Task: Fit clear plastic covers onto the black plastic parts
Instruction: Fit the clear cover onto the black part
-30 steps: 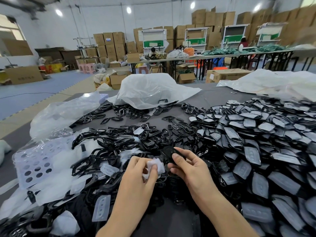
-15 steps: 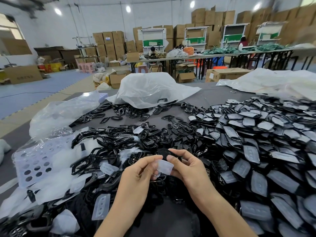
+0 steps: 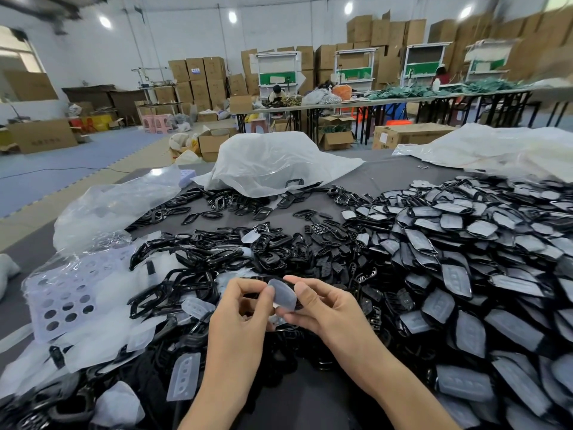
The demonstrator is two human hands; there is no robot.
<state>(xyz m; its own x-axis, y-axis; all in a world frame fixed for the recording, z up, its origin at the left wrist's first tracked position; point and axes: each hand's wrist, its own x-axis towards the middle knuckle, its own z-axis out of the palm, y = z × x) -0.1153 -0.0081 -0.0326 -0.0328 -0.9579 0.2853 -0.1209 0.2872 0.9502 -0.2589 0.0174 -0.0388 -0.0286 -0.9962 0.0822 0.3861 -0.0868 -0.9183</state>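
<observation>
Both hands meet over the near middle of the table. A clear plastic cover (image 3: 282,294) lies on a black plastic part (image 3: 294,287), most of which is hidden behind it. My left hand (image 3: 245,308) pinches the cover's left edge with thumb and forefinger. My right hand (image 3: 319,305) grips the black part and the cover's right side, thumb on top.
Loose black frames (image 3: 198,259) are heaped ahead and to the left. Covered parts (image 3: 465,274) are piled on the right. Spare clear covers (image 3: 184,377) and a perforated sheet (image 3: 62,299) lie at the left. A large plastic bag (image 3: 273,162) sits at the table's far side.
The hands came together and rose slightly. The clear cover, first held in the left hand apart from the black part, now lies against that part between both hands.
</observation>
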